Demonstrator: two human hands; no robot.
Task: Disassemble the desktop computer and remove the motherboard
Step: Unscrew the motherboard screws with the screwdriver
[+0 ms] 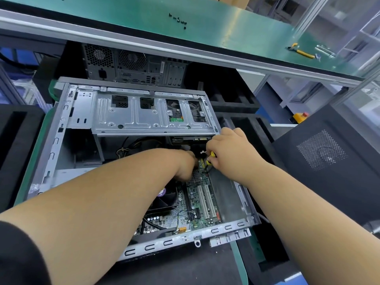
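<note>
The motherboard, green with two white slots, still lies flat in the bottom of the open desktop case, which rests on its side below the green tabletop. The right hand curls round a yellow-handled screwdriver at the board's far edge, likely loosening a mounting screw; the left hand reaches beside it, its fingers hidden. Next, the remaining screws and cables must come free.

A long green-topped counter with a grey metal edge carries a scatter of small black screws and, well apart to the right, yellow-handled pliers. Below it stands a second black tower computer, its perforated rear panel showing. At the far right lies a dark side panel with a mesh vent.
</note>
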